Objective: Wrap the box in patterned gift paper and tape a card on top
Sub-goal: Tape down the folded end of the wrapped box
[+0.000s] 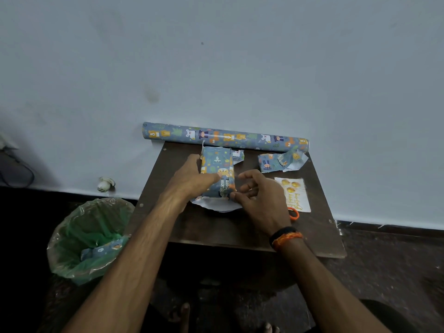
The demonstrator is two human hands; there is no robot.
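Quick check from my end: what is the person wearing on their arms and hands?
Both forearms are bare, with no sleeves in view and no gloves. The left hand and its wrist carry nothing. The right hand is bare too, but its wrist wears a black band with an orange braided thread right beside it. No rings are visible.

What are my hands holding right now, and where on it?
The left hand holds the wrapped box by its left side. The right hand pinches the paper at the box's near right corner.
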